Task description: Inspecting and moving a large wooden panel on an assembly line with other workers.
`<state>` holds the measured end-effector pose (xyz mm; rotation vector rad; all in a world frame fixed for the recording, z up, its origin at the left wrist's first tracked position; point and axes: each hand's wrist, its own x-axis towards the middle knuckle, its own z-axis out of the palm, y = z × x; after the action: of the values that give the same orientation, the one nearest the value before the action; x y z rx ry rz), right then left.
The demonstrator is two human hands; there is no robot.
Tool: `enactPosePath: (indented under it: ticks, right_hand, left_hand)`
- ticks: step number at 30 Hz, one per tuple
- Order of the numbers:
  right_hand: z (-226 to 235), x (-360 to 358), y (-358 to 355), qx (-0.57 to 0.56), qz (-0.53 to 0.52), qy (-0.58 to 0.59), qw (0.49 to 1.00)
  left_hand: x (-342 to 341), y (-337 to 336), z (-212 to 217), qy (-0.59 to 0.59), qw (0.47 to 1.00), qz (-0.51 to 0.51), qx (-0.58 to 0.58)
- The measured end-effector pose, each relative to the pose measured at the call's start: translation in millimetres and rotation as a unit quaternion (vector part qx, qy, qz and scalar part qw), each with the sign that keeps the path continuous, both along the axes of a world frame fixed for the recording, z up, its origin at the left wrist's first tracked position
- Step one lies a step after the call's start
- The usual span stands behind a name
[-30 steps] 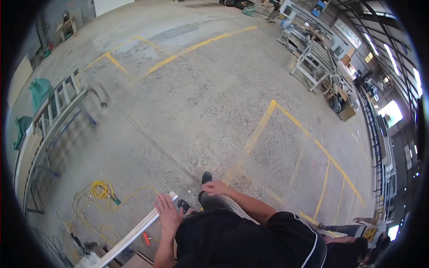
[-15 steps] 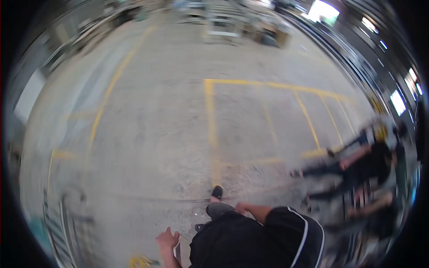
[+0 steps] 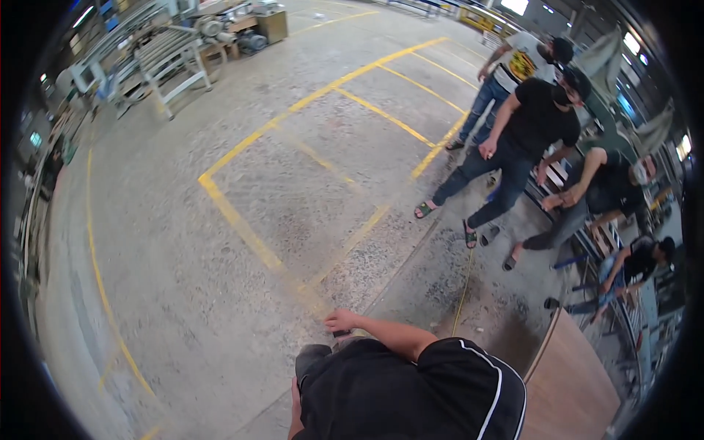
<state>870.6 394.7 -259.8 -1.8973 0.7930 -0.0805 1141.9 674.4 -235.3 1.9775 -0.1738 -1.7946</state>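
- Right hand (image 3: 342, 320) is stretched forward over the concrete floor (image 3: 183, 242), fingers curled narrow over a small dark object (image 3: 342, 334); what it is cannot be told.
- Left hand (image 3: 295, 392) shows only as a sliver beside the black shirt (image 3: 396, 396); its grip cannot be told.
- Yellow floor lines (image 3: 242, 231) run just ahead.
- Four people (image 3: 528, 125) stand and crouch well apart, to the right.

My own black-shirted torso (image 3: 411, 396) hides most of my left hand (image 3: 295, 400); I cannot tell its grip. The small dark object (image 3: 342, 334) under my right hand (image 3: 342, 320) is too covered to identify.
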Motion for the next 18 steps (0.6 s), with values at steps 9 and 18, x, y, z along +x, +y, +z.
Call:
enactPosePath:
  ticks: [9,18]
  right_hand:
    - [-52,-185,73,0.134,-0.192,0.289,0.928]
    - [-15,-74,25,0.219,-0.475,0.189,0.831]
  left_hand:
    - [18,-203,69,0.106,0.992,-0.074,0.014]
    - [57,-378,46,0.067,0.952,-0.297,0.019]
